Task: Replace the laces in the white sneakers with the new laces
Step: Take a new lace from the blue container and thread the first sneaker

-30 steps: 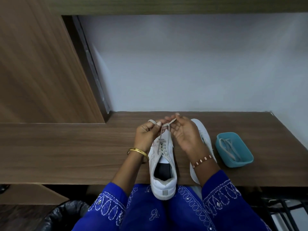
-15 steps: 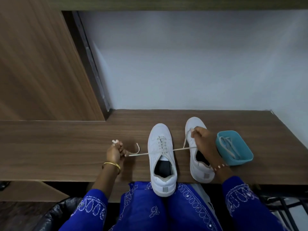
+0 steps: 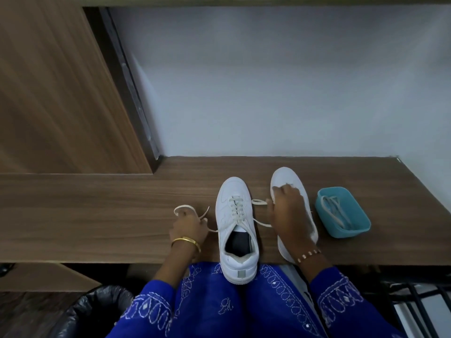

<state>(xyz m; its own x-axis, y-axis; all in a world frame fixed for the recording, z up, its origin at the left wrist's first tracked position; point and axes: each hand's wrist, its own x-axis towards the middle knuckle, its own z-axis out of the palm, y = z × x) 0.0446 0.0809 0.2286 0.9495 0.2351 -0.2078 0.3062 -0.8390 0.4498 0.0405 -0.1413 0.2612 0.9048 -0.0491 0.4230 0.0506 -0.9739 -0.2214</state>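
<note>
A laced white sneaker (image 3: 236,225) is sitting on the wooden table (image 3: 97,211), heel overhanging the near edge. The left hand (image 3: 189,225) is pinching one lace end (image 3: 181,208) beside it. The right hand (image 3: 289,213), fingers curled, is gripping the other lace end (image 3: 259,202) while seemingly resting on the second sneaker (image 3: 285,176). More laces (image 3: 335,211) are lying in a blue tray (image 3: 351,230).

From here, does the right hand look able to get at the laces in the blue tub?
Probably yes. The right hand sits over the second sneaker, with the tub just beyond, open-topped and uncovered, but it would first have to drop the lace end it pinches.
</note>
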